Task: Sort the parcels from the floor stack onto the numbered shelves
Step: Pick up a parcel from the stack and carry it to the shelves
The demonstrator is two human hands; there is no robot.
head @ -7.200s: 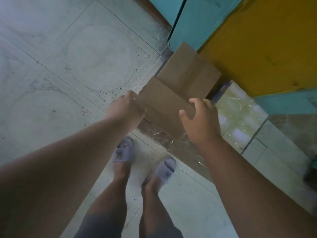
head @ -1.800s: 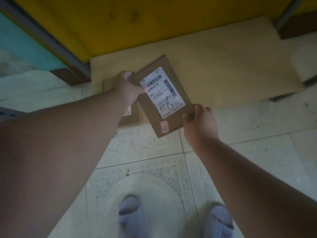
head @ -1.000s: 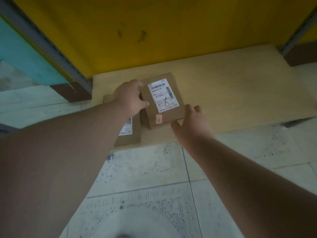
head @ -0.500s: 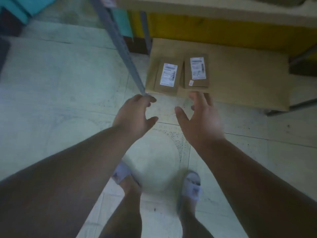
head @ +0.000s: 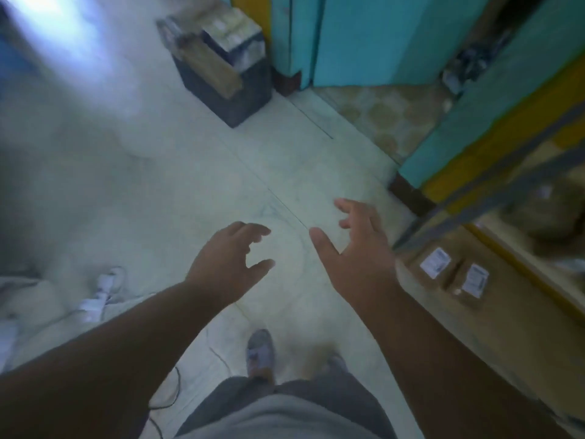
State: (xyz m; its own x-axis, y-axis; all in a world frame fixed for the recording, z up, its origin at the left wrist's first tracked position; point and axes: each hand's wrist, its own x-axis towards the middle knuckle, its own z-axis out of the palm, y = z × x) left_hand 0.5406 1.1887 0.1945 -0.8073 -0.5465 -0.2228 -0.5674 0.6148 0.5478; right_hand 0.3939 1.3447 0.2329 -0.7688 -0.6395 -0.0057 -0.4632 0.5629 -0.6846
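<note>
while both hands hang empty: left hand [head: 226, 267] | right hand [head: 357, 255] | dark crate [head: 228, 87] holds stacked parcels [head: 218, 42]

We see our two forearms bare from the lower edge of the view up to the wrists, with no sleeves, watch or rings showing. Our left hand [head: 229, 259] and right hand [head: 357, 251] wear no gloves. Below them, grey shorts [head: 285, 403] cover our thighs, the cloth plain and unmarked. On our left foot sits a pale lilac-grey slide sandal [head: 260, 350] with a broad strap across the top; motion blur hides its finer detail. The other foot is mostly hidden behind the shorts.
</note>
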